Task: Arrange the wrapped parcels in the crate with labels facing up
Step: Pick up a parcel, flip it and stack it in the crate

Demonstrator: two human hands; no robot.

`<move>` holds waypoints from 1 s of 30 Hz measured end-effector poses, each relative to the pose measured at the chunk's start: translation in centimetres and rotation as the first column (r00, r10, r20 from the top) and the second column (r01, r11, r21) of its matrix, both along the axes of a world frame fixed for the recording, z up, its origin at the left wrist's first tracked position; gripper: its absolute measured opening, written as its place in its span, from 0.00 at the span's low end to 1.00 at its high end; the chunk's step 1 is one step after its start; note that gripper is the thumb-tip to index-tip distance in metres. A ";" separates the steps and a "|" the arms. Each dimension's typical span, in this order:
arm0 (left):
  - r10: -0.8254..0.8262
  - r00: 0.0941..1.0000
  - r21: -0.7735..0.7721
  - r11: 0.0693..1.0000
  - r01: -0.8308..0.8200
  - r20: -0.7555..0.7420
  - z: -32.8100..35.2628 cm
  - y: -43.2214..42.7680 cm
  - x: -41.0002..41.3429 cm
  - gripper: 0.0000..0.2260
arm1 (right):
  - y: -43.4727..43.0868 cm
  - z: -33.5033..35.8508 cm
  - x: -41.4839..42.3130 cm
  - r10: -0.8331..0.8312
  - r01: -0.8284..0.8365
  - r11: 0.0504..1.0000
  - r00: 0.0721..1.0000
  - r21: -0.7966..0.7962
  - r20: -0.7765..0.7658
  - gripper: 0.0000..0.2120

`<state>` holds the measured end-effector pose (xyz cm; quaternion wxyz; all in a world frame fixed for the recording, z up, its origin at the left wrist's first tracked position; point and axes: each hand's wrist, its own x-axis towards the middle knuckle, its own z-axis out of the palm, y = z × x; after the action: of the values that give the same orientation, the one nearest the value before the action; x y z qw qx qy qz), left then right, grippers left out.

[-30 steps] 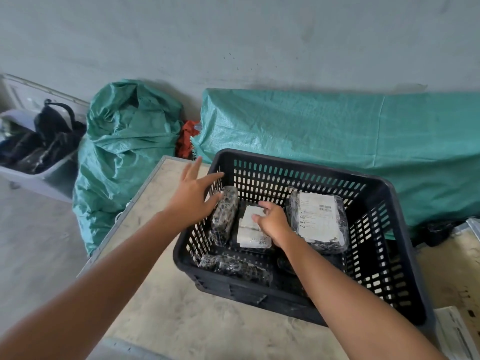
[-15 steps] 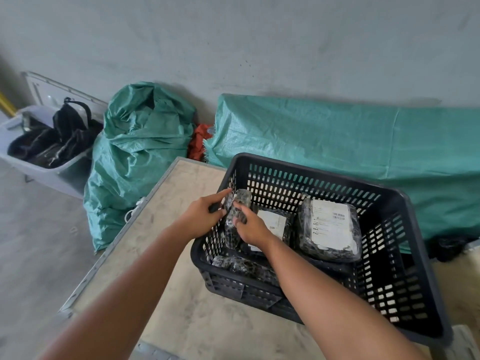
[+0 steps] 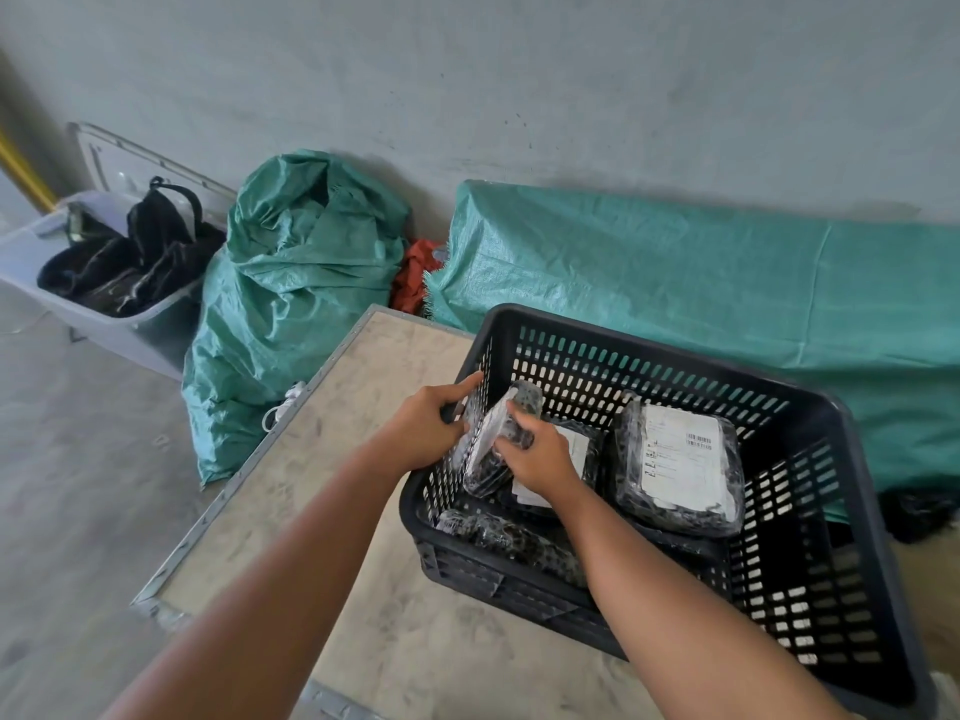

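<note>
two bare hands reach into a black slotted plastic crate [image 3: 841,537] on a pale scuffed table [image 3: 358,407]. the left hand [image 3: 423,428] and right hand [image 3: 537,454] both close around a small black-wrapped parcel [image 3: 493,449], tilted on edge by the crate's left wall. a larger wrapped parcel with a white label facing up [image 3: 680,459] lies flat to the right.

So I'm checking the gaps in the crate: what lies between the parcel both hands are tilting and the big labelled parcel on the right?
In the head view, a flat parcel with a white label, partly under the right hand.
</note>
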<state>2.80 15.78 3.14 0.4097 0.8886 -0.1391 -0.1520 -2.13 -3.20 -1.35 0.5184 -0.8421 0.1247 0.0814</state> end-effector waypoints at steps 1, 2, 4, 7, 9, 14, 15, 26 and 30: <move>-0.001 1.000 -0.001 1.000 0.001 0.003 0.1 0.0 -0.1 0.32 | -0.4 0.2 0.1 -0.012 0.012 1.000 1.000 0.005 0.012 0.28; -0.001 1.000 -0.001 1.000 0.001 0.007 0.2 -0.1 -0.1 0.32 | -0.8 0.5 0.1 -0.019 0.019 1.000 1.000 0.015 0.022 0.27; 0.006 1.000 0.006 1.000 -0.006 0.006 0.4 -0.1 -0.2 0.31 | -1.6 1.3 0.2 -0.013 0.012 0.999 0.999 0.030 0.031 0.25; 0.014 0.999 -0.012 1.000 -0.015 -0.042 0.6 -0.1 -0.2 0.32 | -2.4 3.2 -0.1 -0.004 0.004 1.000 1.000 -0.018 0.028 0.24; 0.010 0.997 -0.022 1.000 -0.012 -0.077 1.1 -0.1 -0.5 0.35 | -3.3 4.7 -0.5 0.029 -0.024 0.997 0.997 -0.067 0.068 0.24; -0.021 0.999 0.096 0.995 0.017 0.041 3.1 -0.5 -1.6 0.35 | -6.5 9.2 -2.9 0.055 -0.046 0.996 0.992 -0.075 0.114 0.21; -0.020 0.992 0.093 0.996 0.009 0.125 3.8 -0.8 -1.8 0.32 | -7.3 10.3 -3.5 0.068 -0.060 0.996 0.989 -0.065 0.130 0.21; -0.442 0.886 -0.575 0.765 0.290 -0.141 9.4 -4.5 -3.4 0.19 | -12.9 18.2 -6.7 0.139 -0.201 0.931 0.967 0.303 0.214 0.18; -0.405 0.897 -0.687 0.704 0.183 -0.176 8.8 -4.9 -3.2 0.18 | -13.4 18.3 -6.5 0.061 -0.140 0.941 0.965 0.307 0.253 0.18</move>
<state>-0.44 10.83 11.97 0.6805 0.6181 -0.2581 -0.2972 -8.59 -16.59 16.97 0.6554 -0.7549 0.0026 0.0249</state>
